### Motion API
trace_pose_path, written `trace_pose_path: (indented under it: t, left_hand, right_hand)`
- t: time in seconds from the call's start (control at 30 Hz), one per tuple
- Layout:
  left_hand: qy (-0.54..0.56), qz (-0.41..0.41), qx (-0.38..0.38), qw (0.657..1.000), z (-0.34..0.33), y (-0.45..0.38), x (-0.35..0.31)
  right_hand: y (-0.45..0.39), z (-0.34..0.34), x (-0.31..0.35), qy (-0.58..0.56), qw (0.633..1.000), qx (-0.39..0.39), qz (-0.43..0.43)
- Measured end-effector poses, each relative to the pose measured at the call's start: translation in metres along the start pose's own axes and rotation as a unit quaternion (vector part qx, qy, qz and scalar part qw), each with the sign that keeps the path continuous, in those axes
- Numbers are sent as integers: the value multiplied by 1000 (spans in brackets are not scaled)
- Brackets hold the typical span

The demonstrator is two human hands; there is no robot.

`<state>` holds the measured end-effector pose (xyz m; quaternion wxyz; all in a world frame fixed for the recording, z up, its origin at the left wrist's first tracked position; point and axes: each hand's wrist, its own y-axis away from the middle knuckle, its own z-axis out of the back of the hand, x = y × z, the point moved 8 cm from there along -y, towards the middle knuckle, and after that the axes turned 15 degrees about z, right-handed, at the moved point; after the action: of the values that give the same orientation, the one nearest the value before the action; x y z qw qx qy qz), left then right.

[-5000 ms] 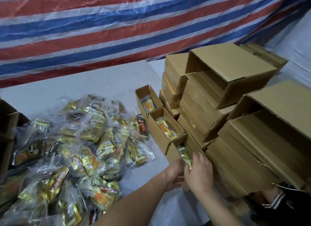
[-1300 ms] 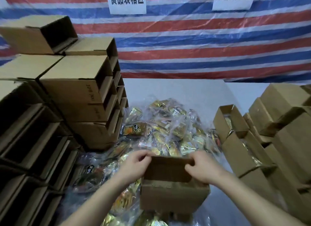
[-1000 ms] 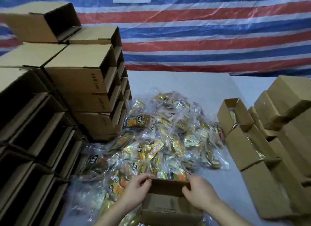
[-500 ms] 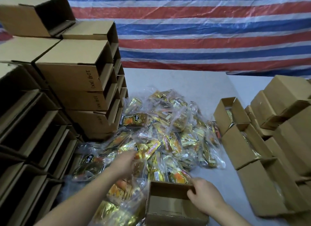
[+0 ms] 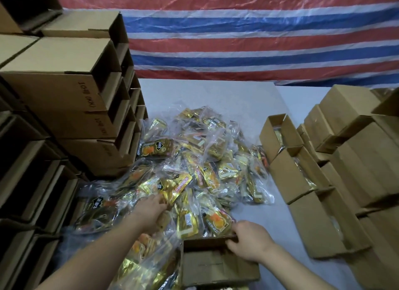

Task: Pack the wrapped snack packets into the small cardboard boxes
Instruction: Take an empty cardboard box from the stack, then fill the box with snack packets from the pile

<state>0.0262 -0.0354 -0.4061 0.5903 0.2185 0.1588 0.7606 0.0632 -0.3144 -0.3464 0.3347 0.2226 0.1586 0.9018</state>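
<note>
The left hand (image 5: 152, 207) had left the small box (image 5: 218, 266) and now gripped a gold packet (image 5: 172, 189) in the packet pile (image 5: 194, 166) beyond it; the right hand (image 5: 248, 240) still pinched the box's far rim, so filling could begin.

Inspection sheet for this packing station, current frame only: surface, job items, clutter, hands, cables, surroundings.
Surface: grey table, bare at the far end.
Job's things: pile of wrapped snack packets mid-table; open small box at the near edge; row of open boxes on the right, packets inside.
Clutter: nothing seen beyond stock.
Hands: left hand takes a grip on a gold packet in the pile; right hand holds the near box's rim.
Cables: nothing seen.
Surroundings: empty carton stack on the left, more cartons on the right, striped tarp behind.
</note>
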Motion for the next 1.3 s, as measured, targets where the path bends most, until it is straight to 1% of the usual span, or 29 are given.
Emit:
trace_pose_path:
  t: [0.13,0.2,0.3,0.4,0.47,0.5,0.57,0.63,0.67,0.7,0.77,0.8,0.83,0.87,0.93,0.97,1.03,1.07,1.1,1.13,1.17,1.2,1.27,1.3]
  left_hand:
    - [42,5,-15,999,5,9,5]
    - [98,25,-19,995,8,13,12]
    - [179,62,-26,981,20,20,24]
    - [245,95,-53,963,48,28,36]
    - [341,113,-77,930,73,33,43]
    - [401,115,-95,904,88,37,46]
    - [491,100,-157,851,127,52,49]
    - [541,78,-227,806,170,72,48]
    - [568,70,-246,783,189,83,45]
    - [598,62,-251,759,204,92,40]
    - [652,36,-243,717,228,110,25]
    - [677,17,-231,699,238,117,14]
    - [701,-5,-216,679,245,123,3]
    - [724,-30,-195,661,251,126,-8]
    - [756,-78,-139,635,260,128,-31]
    - [768,-100,-106,623,264,128,-43]
    - [795,-128,-44,592,270,127,-61]
    - [804,-136,-30,578,273,128,-67]
    - [806,-145,-29,573,277,130,-71]
    - [797,-152,-38,584,280,131,-74]
    - [776,-155,-61,608,284,134,-77]
    - [746,-154,-98,640,287,137,-78]
    - [654,-147,-207,712,290,144,-74]
    - [602,-143,-244,747,287,146,-71]
  right_hand:
    - [-1,-6,5,21,1000,5,10]
    - [-2,-11,10,30,999,8,19]
    - [-3,-13,15,24,999,10,21]
    - [-1,-11,13,5,1000,10,17]
    - [1,-11,11,-11,1000,6,14]
    - [2,-10,11,-20,1000,7,14]
    - [5,-11,10,-52,998,22,19]
    - [6,-6,15,-125,991,37,31]
    - [6,4,20,-174,984,21,43]
    - [5,20,25,-224,973,-15,52]
    - [6,66,31,-319,936,-135,59]
    - [8,92,34,-365,907,-197,68]
    - [11,117,39,-412,873,-243,91]
    - [13,140,45,-457,839,-268,125]
    - [17,178,54,-536,779,-273,175]
    - [18,193,57,-564,761,-262,184]
    - [18,212,63,-592,745,-228,204]
    - [18,217,66,-614,730,-205,219]
    - [19,219,71,-642,709,-179,231]
    - [20,217,73,-664,691,-160,238]
    - [20,214,73,-675,683,-150,237]
    - [19,208,71,-677,684,-147,231]
    - [17,192,62,-690,683,-151,185]
    - [18,181,59,-694,686,-143,165]
